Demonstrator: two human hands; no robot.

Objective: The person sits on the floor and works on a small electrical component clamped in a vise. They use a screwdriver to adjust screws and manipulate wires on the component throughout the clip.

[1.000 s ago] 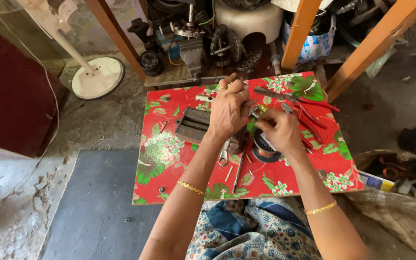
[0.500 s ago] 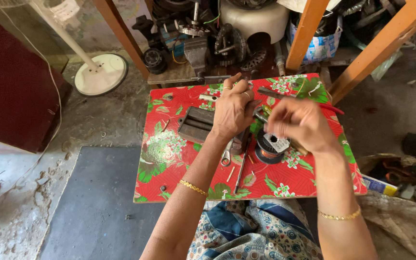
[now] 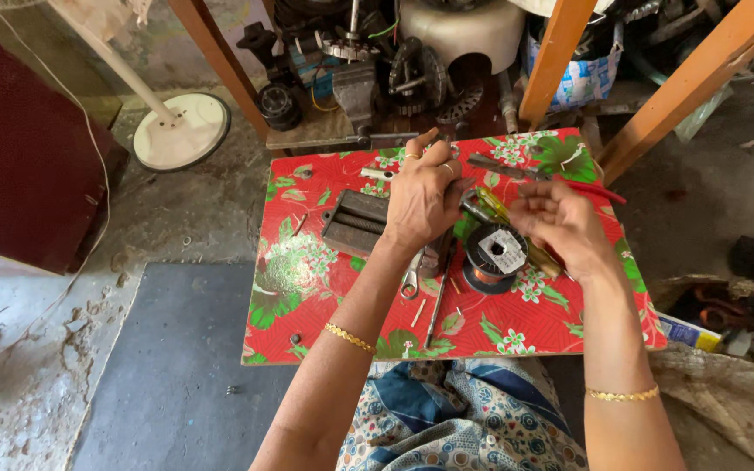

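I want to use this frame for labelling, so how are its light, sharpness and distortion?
Head view: soft, even daylight, with no hard shadows or glare on the red floral board; the left hand and the wire spool are fairly sharp, while the right hand has slightly smeared fingers; the orange wooden legs splay outward, suggesting wide-angle distortion; the dark clutter beyond the board is dim.

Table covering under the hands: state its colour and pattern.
Red table covering with green-leaf floral print, seen in the head view.

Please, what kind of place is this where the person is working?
Probably a small repair workshop for motors or fans, worked at floor level. Motor parts are piled on a shelf behind a low table, a spool of copper wire sits by the right hand, and a wrench lies beside the left hand.
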